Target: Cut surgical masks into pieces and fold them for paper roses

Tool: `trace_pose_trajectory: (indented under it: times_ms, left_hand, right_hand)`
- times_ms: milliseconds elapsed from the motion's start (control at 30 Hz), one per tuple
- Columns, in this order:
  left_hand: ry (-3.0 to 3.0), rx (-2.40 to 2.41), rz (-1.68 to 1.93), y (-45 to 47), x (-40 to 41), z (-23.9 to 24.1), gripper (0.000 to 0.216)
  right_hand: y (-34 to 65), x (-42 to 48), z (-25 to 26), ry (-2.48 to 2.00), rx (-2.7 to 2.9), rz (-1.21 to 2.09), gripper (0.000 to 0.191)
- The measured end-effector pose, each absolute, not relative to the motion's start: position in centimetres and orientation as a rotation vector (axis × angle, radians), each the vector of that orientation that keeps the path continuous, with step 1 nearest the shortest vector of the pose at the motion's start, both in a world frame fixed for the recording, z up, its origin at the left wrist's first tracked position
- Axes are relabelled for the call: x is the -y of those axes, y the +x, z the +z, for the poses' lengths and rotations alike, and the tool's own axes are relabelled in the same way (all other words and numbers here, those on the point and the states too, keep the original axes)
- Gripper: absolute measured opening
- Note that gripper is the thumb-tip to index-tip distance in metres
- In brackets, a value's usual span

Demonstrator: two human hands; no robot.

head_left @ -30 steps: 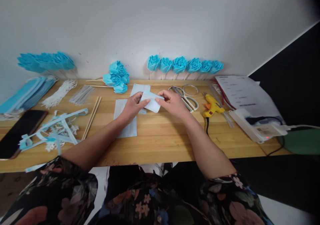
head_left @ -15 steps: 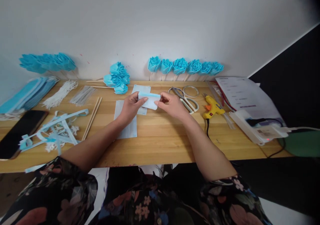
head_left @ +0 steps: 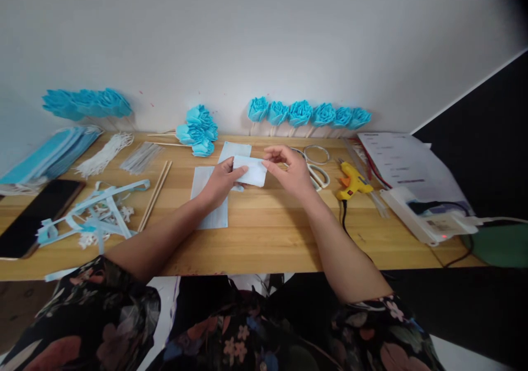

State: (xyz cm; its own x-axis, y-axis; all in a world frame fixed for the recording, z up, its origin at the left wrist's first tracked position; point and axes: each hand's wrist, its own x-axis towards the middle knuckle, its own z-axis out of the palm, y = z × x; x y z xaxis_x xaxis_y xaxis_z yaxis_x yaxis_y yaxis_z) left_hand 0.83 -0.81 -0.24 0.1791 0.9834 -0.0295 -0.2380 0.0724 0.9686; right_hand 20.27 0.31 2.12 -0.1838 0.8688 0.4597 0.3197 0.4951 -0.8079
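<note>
Both hands hold a small pale blue rectangle of mask fabric (head_left: 252, 170) just above the wooden table (head_left: 264, 233). My left hand (head_left: 221, 181) pinches its left edge. My right hand (head_left: 289, 170) pinches its right edge with thumb and fingers. Under my left hand lie two more flat pale blue fabric sheets (head_left: 209, 197), one nearer me and one (head_left: 236, 150) farther back.
Scissors (head_left: 315, 170), a yellow glue gun (head_left: 351, 183) and papers (head_left: 398, 159) lie to the right. Blue fabric roses (head_left: 307, 112) line the wall; more roses (head_left: 198, 131) lie behind the sheets. Wooden sticks (head_left: 154, 194), cut strips (head_left: 97, 210), a phone (head_left: 35, 217) and stacked masks (head_left: 49, 153) sit left.
The fabric piece was turned edge-on half a second ago and now lies flatter between my hands. My right hand has lifted slightly. The view shifted a little.
</note>
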Motion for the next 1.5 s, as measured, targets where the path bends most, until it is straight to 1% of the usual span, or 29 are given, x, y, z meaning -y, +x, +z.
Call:
trace_pose_trajectory:
  times_ms: [100, 233, 333, 533, 667, 800, 1067, 1133, 1267, 1500]
  left_hand:
    - [1.037, -0.867, 1.107, 0.98, 1.05, -0.09, 0.05]
    - [1.028, -0.836, 1.078, 1.06, 1.25, 0.01, 0.041]
    - [1.037, -0.815, 1.063, 1.1, 1.25, -0.12, 0.036]
    - [1.043, -0.802, 1.051, 1.12, 1.07, -0.7, 0.038]
    - [1.017, -0.778, 1.058, 1.14, 1.01, -0.83, 0.04]
    - [0.99, -0.782, 1.063, 1.24, 1.02, -0.69, 0.043]
    - [1.088, -0.839, 1.07, 1.23, 1.07, -0.82, 0.041]
    - [1.13, -0.859, 1.084, 1.19, 1.01, -0.95, 0.039]
    - [1.222, -0.896, 1.109, 1.12, 0.93, -0.84, 0.035]
    - [1.296, -0.94, 1.11, 1.07, 1.1, 0.0, 0.039]
  right_hand:
    - [20.21, -0.27, 2.13, -0.99, 1.784, 0.603, 0.009]
    - [20.34, -0.36, 2.0, -1.021, 1.846, 0.481, 0.002]
    - [20.48, -0.46, 1.89, -1.033, 1.892, 0.423, 0.003]
    - [20.57, -0.57, 1.76, -1.069, 1.942, 0.39, 0.005]
    - [20.61, -0.54, 1.88, -1.011, 1.946, 0.372, 0.006]
    - [20.66, -0.53, 1.95, -0.958, 1.957, 0.441, 0.006]
    - [20.57, -0.66, 1.43, -1.084, 1.911, 0.59, 0.005]
    - [20.5, -0.64, 1.46, -1.113, 1.885, 0.628, 0.008]
    - [20.52, -0.57, 1.63, -1.161, 1.877, 0.723, 0.023]
    - [20.7, -0.64, 1.34, -1.192, 1.942, 0.764, 0.022]
